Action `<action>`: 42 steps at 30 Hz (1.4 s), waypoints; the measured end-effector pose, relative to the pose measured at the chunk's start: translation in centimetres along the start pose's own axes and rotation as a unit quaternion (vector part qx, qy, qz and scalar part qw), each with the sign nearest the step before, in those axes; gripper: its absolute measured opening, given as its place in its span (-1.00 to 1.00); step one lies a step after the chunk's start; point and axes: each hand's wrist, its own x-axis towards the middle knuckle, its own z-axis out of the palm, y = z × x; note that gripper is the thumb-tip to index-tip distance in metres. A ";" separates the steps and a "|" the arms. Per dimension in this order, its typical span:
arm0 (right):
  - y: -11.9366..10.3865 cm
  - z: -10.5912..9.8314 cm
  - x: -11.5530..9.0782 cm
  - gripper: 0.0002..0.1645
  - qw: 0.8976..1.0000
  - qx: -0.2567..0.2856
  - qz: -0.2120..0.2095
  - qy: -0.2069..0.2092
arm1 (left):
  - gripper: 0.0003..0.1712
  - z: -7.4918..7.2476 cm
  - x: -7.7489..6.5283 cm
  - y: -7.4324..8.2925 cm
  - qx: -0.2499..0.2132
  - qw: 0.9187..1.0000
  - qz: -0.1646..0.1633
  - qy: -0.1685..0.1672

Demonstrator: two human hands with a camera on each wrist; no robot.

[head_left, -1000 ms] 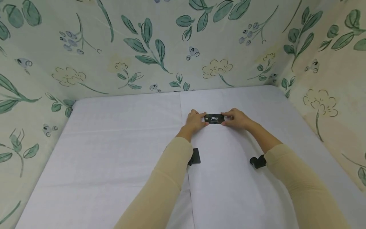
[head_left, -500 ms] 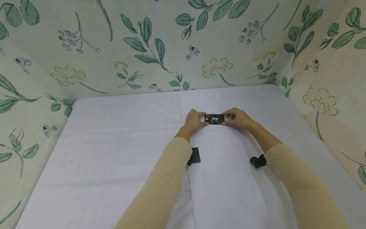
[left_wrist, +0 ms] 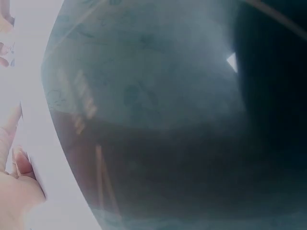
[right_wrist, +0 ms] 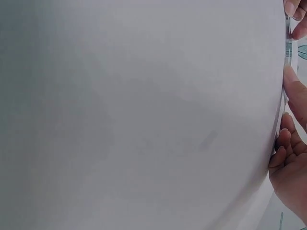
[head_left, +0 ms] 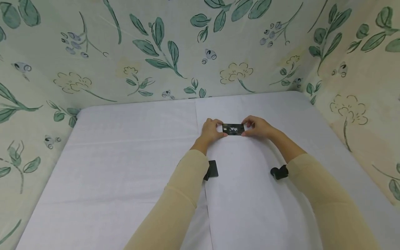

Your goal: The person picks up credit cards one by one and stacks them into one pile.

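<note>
A black card [head_left: 233, 129] with "Vip" printed in white and a small chip at its left is between both hands over the white table. My left hand [head_left: 210, 131] holds its left end, with a finger at the upper corner and the thumb at the lower. At the right end, my right hand [head_left: 257, 127] holds it the same way. In the left wrist view, part of the left hand [left_wrist: 17, 179] shows beside a large dark glossy surface [left_wrist: 158, 110]. The right wrist view catches the right hand [right_wrist: 290, 177] at its right edge.
A flat black rectangle [head_left: 213, 168] lies beside the left wrist, partly hidden by the sleeve. A small black device [head_left: 279, 172] sits at the right cuff. The white-covered table [head_left: 125, 166] meets a leaf-patterned wall covering [head_left: 175, 52] at the back and sides.
The head view has shifted slightly. My right hand and wrist have moved a little, with its fingers slightly raised; both hands stay at the card's ends.
</note>
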 end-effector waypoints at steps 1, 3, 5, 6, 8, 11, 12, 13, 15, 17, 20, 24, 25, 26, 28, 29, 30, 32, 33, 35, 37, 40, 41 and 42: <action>0.0 0.0 0.1 -0.34 1.000 0.002 0.003 -0.002 | -0.35 0.0 0.0 0.0 -0.001 1.000 -0.001 0.000; 0.1 0.1 0.2 -0.37 1.000 0.003 0.004 -0.005 | -0.35 0.0 0.0 0.0 -0.003 1.000 -0.001 0.001; 0.2 0.1 0.2 -0.37 1.000 0.005 0.001 -0.005 | -0.35 0.1 0.0 0.0 -0.006 1.000 -0.003 0.002; 0.2 0.1 0.2 -0.37 1.000 0.006 -0.001 -0.005 | -0.35 0.1 0.1 0.0 -0.008 1.000 -0.004 0.003; 0.2 0.2 0.1 -0.33 1.000 0.007 -0.004 -0.002 | -0.35 0.1 0.1 -0.1 -0.015 1.000 -0.006 0.004; 0.2 0.2 0.0 -0.30 1.000 0.007 -0.004 0.004 | -0.35 0.2 0.2 -0.1 -0.022 1.000 -0.007 0.007; 0.1 0.2 0.0 -0.30 1.000 0.008 -0.003 0.006 | -0.34 0.2 0.2 -0.1 -0.025 1.000 -0.006 0.008; 0.1 0.2 -0.1 -0.29 1.000 0.008 -0.003 0.008 | -0.34 0.3 0.2 -0.1 -0.027 1.000 -0.006 0.009; 0.1 0.2 -0.1 -0.29 1.000 0.013 -0.005 0.013 | -0.34 0.3 0.2 0.0 -0.025 1.000 -0.002 0.012; 0.1 0.3 -0.3 -0.28 1.000 0.021 -0.006 0.019 | -0.34 0.4 0.2 0.0 -0.024 1.000 0.002 0.014; 0.0 0.3 -0.4 -0.28 0.999 0.036 -0.009 0.026 | -0.35 0.4 0.1 0.2 -0.029 0.999 0.007 0.015; -0.3 0.4 -0.5 -0.26 0.998 0.046 -0.007 0.032 | -0.35 0.3 0.1 0.5 -0.061 0.998 0.004 0.007; -0.2 0.4 -0.4 -0.26 0.998 0.046 -0.005 0.032 | -0.35 0.3 0.1 0.5 -0.068 0.998 0.002 0.004; -0.3 0.5 -0.4 -0.25 0.998 0.045 -0.003 0.031 | -0.35 0.2 0.1 0.6 -0.073 0.997 0.000 0.002; -0.2 0.5 -0.3 -0.24 0.999 0.043 0.001 0.029 | -0.34 0.2 0.1 0.7 -0.076 0.997 -0.004 -0.003; -0.2 0.6 -0.3 -0.23 0.999 0.042 0.003 0.027 | -0.35 0.1 0.0 0.7 -0.073 0.997 0.000 -0.001; -0.2 0.6 -0.3 -0.23 0.999 0.042 0.005 0.026 | -0.34 0.1 0.0 0.7 -0.070 0.998 -0.001 -0.004; -0.1 0.6 -0.3 -0.21 0.999 0.041 0.008 0.023 | -0.34 0.0 0.0 0.9 -0.060 0.998 -0.001 -0.008; -0.1 0.7 -0.3 -0.20 0.999 0.040 0.011 0.022 | -0.32 0.0 -0.1 0.9 -0.058 0.998 -0.002 -0.012; 0.0 0.7 -0.3 -0.17 0.999 0.036 0.011 0.019 | -0.29 0.0 -0.1 1.0 -0.054 0.998 -0.005 -0.015; 0.1 0.7 -0.4 -0.14 0.999 0.032 0.009 0.014 | -0.24 0.0 -0.2 1.1 -0.050 0.998 -0.013 -0.022; 0.1 0.6 -0.6 -0.13 1.000 0.023 0.003 0.009 | -0.20 -0.1 -0.3 1.0 -0.052 0.998 -0.015 -0.024; 0.1 0.6 -0.7 -0.13 1.000 0.020 0.000 0.008 | -0.20 -0.1 -0.3 0.9 -0.055 0.998 -0.013 -0.025; 0.0 0.6 -0.8 -0.13 1.000 0.019 -0.003 0.008 | -0.21 -0.2 -0.4 0.8 -0.058 0.998 -0.010 -0.028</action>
